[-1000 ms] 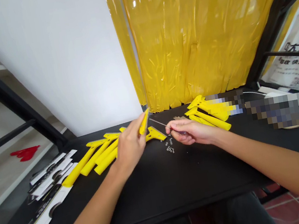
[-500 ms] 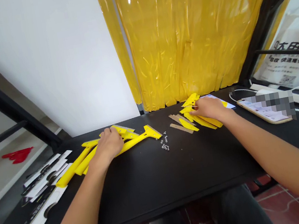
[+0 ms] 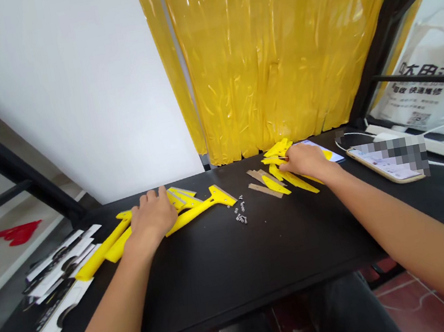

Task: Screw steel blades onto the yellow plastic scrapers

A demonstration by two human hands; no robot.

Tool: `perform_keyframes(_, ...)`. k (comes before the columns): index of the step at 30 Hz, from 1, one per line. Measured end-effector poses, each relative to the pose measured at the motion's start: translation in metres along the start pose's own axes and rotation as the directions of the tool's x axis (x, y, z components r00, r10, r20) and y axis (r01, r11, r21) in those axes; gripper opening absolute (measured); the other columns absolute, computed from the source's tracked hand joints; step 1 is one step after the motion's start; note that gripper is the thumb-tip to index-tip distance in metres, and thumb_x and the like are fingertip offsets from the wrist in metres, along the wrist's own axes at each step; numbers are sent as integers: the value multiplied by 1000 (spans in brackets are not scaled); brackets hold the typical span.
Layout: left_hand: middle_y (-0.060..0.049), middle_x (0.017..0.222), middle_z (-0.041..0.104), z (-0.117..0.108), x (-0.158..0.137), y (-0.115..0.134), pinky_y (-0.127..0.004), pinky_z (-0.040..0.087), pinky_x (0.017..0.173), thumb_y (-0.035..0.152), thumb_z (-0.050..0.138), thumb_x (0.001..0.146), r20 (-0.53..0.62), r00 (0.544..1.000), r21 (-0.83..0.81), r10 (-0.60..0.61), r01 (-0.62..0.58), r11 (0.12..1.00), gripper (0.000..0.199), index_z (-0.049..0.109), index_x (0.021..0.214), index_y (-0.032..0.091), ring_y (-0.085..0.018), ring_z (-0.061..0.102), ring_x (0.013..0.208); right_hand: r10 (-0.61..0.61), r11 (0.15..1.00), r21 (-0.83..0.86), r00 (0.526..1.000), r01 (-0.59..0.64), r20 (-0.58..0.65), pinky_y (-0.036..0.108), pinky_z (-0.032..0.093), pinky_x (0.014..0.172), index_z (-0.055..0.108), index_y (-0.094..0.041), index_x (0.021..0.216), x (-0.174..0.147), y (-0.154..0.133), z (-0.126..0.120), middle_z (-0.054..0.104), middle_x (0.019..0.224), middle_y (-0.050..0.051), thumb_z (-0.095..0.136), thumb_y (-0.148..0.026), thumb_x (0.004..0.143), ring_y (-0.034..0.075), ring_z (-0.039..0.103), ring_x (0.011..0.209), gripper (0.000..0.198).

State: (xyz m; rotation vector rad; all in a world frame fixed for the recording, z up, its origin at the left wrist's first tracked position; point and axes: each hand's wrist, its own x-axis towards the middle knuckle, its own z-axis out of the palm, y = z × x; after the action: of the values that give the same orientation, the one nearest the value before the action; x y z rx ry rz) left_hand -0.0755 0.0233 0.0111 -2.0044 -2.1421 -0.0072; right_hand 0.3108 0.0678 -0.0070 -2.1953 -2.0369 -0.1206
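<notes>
My left hand (image 3: 154, 215) rests over a group of yellow scrapers, its fingers slightly spread across them and their tips hidden behind. A long handle (image 3: 103, 248) sticks out to the left, and one scraper (image 3: 201, 208) lies just right of the hand with its wide head toward the middle. At the back right, my right hand (image 3: 304, 160) is closed on a thin yellow plastic piece (image 3: 271, 160) from a small heap, though the fingertips are partly hidden. More flat yellow pieces (image 3: 300, 182) lie under that hand. Brown strips (image 3: 266, 190) are beside the heap.
Small metal screws and nuts (image 3: 242, 219) lie mid-table. Black-and-white cardboard sleeves (image 3: 55, 318) are stacked at left. A phone (image 3: 388, 162) and white power strip (image 3: 437, 142) lie at right, with a cable between. Yellow plastic sheeting (image 3: 263, 56) hangs behind the black table (image 3: 240, 271).
My left hand has shifted slightly left over the scrapers, its fingers now more stretched out. My right hand stays at the yellow heap; some pieces under it have moved. The view has turned slightly right.
</notes>
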Motion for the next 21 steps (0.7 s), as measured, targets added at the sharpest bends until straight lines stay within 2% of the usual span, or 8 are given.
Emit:
perform_keyframes(3,-25,133,54,-8,-10,18,-54,43,96,29,38,95,-328,944,-51,29,-48,998,50,47,139,9,-40,49,122,-21,999,37,989,27,-146,36,42,68,74,-15,84,-8,-8,-15,72,88,17,59,-45,81,32,67,85,34)
perform_keyframes(6,-21,131,57,-8,-20,41,-52,41,102,31,45,96,-519,844,-204,134,-275,940,44,53,135,11,-36,51,122,-114,915,366,979,170,-169,32,36,61,71,-18,76,-19,-21,-27,66,71,7,62,-41,79,22,59,69,25)
perform_keyframes(8,-15,121,64,-3,-27,57,-49,44,102,33,50,96,-537,822,-410,187,-448,794,36,60,126,16,-31,57,117,-223,649,730,971,213,-85,28,31,54,69,-18,75,-27,-34,-28,57,65,1,62,-39,80,14,47,57,22)
perform_keyframes(10,-11,111,69,3,-34,72,-42,53,91,36,55,96,-430,868,-697,249,-495,519,30,65,118,19,-26,64,105,-310,265,964,948,19,67,26,19,46,64,-18,76,-36,-51,-22,38,56,-5,61,-39,83,8,27,47,22)
perform_keyframes(12,-10,104,71,5,-43,84,-36,58,75,42,56,96,-241,913,-924,328,-319,209,32,67,115,19,-24,68,95,-475,-31,977,863,-213,173,25,12,44,60,-19,78,-47,-70,-14,23,56,-10,60,-40,86,7,13,46,23)
perform_keyframes(14,-11,105,71,5,-51,93,-33,59,70,46,54,97,-105,903,-994,417,-100,-33,35,68,114,18,-23,69,94,-572,-173,921,797,-349,195,24,11,43,53,-19,72,-59,-87,-6,20,57,-11,61,-40,88,6,10,47,27)
perform_keyframes(17,-10,102,71,2,-58,97,-29,58,61,49,56,96,-9,891,-965,454,111,-237,39,65,121,20,-22,70,89,-645,-181,898,737,-402,200,22,10,42,40,-21,67,-76,-104,1,21,58,-10,65,-43,88,6,12,48,40)
perform_keyframes(21,-6,85,69,3,-51,94,-23,51,45,50,62,92,108,926,-929,361,224,-296,40,65,118,20,-17,66,67,-626,-44,936,740,-348,246,22,9,42,48,-20,72,-86,-110,4,27,54,-11,69,-50,85,5,14,46,39)
